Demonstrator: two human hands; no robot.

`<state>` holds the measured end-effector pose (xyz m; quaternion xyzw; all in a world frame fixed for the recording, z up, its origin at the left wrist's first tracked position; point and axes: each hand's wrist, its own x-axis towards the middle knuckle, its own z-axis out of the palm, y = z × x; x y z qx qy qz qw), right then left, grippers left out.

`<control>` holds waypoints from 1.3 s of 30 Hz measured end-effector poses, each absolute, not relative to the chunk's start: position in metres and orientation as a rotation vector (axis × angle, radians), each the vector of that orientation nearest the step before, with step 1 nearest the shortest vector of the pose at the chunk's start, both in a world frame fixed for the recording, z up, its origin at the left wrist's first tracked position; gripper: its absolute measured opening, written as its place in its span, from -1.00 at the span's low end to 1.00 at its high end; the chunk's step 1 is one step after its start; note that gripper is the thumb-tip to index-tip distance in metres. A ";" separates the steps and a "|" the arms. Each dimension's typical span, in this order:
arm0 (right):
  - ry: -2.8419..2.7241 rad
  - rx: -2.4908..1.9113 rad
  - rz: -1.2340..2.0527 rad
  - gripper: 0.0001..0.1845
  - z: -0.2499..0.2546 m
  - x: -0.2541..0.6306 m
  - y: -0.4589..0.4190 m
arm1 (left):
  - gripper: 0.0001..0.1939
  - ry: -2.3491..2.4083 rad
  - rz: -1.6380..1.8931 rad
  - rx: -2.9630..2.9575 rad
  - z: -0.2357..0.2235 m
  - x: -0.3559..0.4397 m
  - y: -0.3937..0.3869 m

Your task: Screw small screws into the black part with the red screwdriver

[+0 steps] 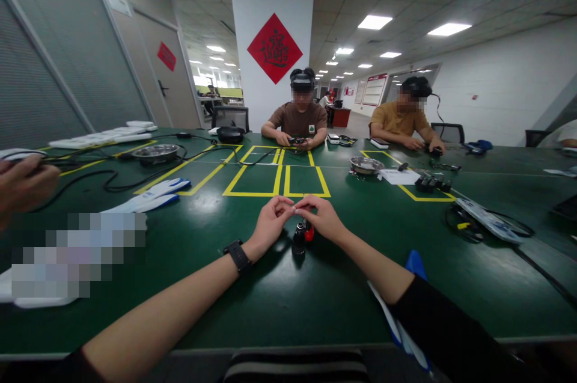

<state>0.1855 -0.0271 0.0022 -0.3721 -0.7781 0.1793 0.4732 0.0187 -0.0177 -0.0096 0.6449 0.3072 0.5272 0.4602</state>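
Note:
My left hand [272, 220] and my right hand [321, 218] meet over the green table, thumbs and forefingers pinched together at the fingertips. Whatever lies between the fingertips is too small to make out. Just below them a small black bottle-like object [299, 240] with a light ring on top stands upright on the table. Close beside it, partly hidden by the black one, is a red rounded object [309, 232] under my right hand. A black watch [237, 257] is on my left wrist.
Blue-and-white gloves [153, 195] lie left, another glove [401, 329] under my right forearm. Metal bowls [155, 153] [366, 165], black parts [433, 183], cables and a power strip [487, 219] lie around. Two people with headsets sit opposite; another person's hand [27, 181] is at left.

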 end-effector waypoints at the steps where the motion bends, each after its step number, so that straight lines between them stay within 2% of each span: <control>1: -1.889 -0.923 0.446 -0.86 0.002 0.185 -0.028 | -0.74 0.761 1.290 1.593 -0.009 0.019 -0.018; 10: -1.765 -0.953 0.309 -0.88 0.002 0.189 -0.023 | -0.70 0.775 1.267 1.592 -0.003 0.020 -0.022; 16: -1.653 -1.020 0.268 -0.88 0.003 0.196 -0.020 | -0.49 0.433 0.733 1.897 0.012 0.011 -0.033; 19: -1.648 -1.013 0.267 -0.88 0.005 0.195 -0.022 | -0.52 0.449 0.572 2.131 0.017 0.005 -0.034; 25: -1.847 -0.965 0.184 -0.93 0.009 0.193 -0.030 | -0.64 0.743 0.784 2.128 0.001 -0.002 -0.011; 30: -2.121 -1.011 -0.067 -0.92 0.015 0.193 -0.036 | -0.69 0.930 1.014 2.066 -0.008 0.000 -0.006; 34: -2.291 -1.032 -0.312 -0.89 0.014 0.190 -0.036 | -0.70 0.993 1.051 1.988 -0.011 0.003 -0.007; 39: -2.319 -1.050 -0.371 -0.88 0.009 0.186 -0.035 | -0.70 1.000 1.055 1.904 -0.012 0.004 -0.006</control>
